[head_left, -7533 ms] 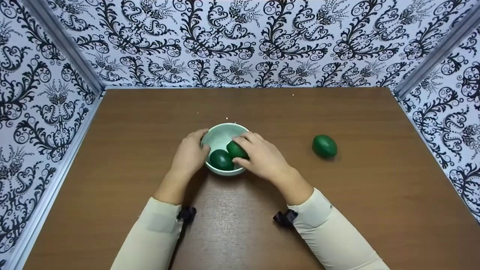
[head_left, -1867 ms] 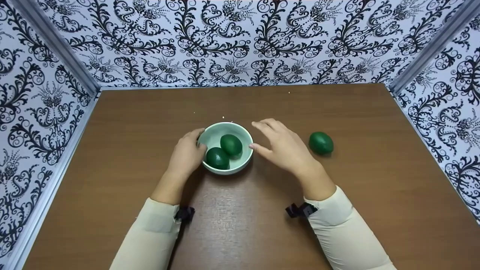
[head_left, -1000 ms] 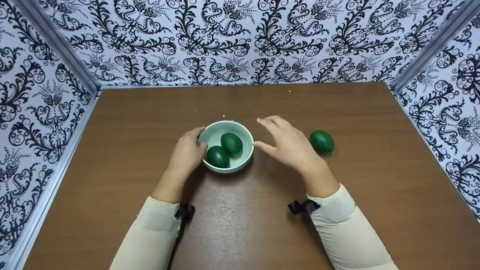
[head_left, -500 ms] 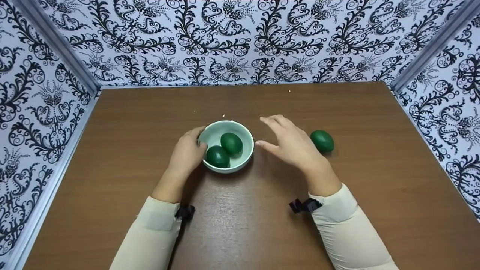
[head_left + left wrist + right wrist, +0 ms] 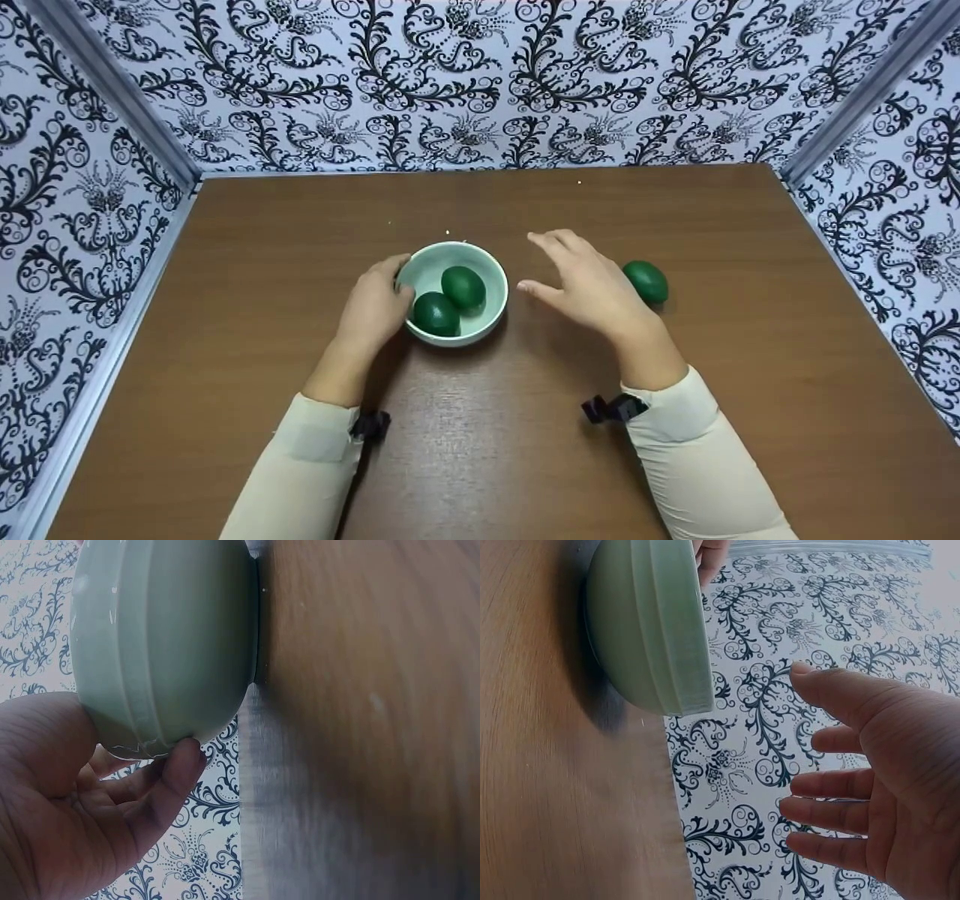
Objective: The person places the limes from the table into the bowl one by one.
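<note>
A pale green bowl (image 5: pixel 491 319) stands upright on the table, with two dark green oval fruits inside, either avocados or limes. The nearer fruit (image 5: pixel 436 314) leans towards the left wall, and the farther fruit (image 5: pixel 463 288) touches it. My left hand (image 5: pixel 373 306) grips the bowl's left rim, thumb over the inside and fingers curled against the outer wall, as the left wrist view shows. My right hand (image 5: pixel 591 289) hovers right of the bowl, fingers spread and palm holding nothing. Just beyond it lies a third green fruit (image 5: pixel 648 283), its left edge hidden by the hand.
The brown wooden table (image 5: pixel 300 217) is bounded by patterned wall panels (image 5: pixel 480 90) at the back and both sides. Small white specks dot the tabletop behind the bowl. Dark cameras (image 5: pixel 615 409) sit at both cuffs.
My right hand has let go of the farther fruit in the bowl, risen out, and drifted right towards the third fruit. The left hand keeps its grip on the rim.
</note>
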Demonstrator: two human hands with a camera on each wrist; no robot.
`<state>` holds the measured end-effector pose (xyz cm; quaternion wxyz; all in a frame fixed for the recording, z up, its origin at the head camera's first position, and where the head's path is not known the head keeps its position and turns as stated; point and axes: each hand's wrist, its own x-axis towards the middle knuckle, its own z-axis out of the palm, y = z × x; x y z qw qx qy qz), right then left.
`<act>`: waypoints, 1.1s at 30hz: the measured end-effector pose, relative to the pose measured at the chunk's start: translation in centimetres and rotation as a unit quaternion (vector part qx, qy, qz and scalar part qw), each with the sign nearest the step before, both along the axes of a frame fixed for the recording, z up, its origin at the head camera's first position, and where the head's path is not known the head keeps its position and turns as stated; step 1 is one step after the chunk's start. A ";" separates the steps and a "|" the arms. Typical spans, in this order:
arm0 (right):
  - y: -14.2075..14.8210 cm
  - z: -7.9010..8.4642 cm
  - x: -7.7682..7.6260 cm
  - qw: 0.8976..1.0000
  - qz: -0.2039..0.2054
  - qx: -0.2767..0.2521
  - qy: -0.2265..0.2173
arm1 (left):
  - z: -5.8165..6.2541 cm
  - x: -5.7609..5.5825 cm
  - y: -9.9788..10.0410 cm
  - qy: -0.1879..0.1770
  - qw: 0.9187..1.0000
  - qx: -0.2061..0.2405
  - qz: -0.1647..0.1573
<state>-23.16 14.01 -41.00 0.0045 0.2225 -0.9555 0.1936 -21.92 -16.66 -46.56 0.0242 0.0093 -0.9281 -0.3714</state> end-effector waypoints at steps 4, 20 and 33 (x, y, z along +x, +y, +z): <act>0.2 0.0 0.0 1.000 0.000 0.000 -0.004 | 0.0 0.0 0.0 -0.002 1.000 -0.004 0.001; 0.9 -0.1 -0.5 1.000 -0.010 -0.008 -0.027 | 0.0 0.0 0.1 -0.006 1.000 -0.005 0.002; 1.8 0.0 -0.9 0.999 -0.027 -0.005 -0.042 | 0.0 0.0 0.0 -0.005 1.000 -0.006 0.002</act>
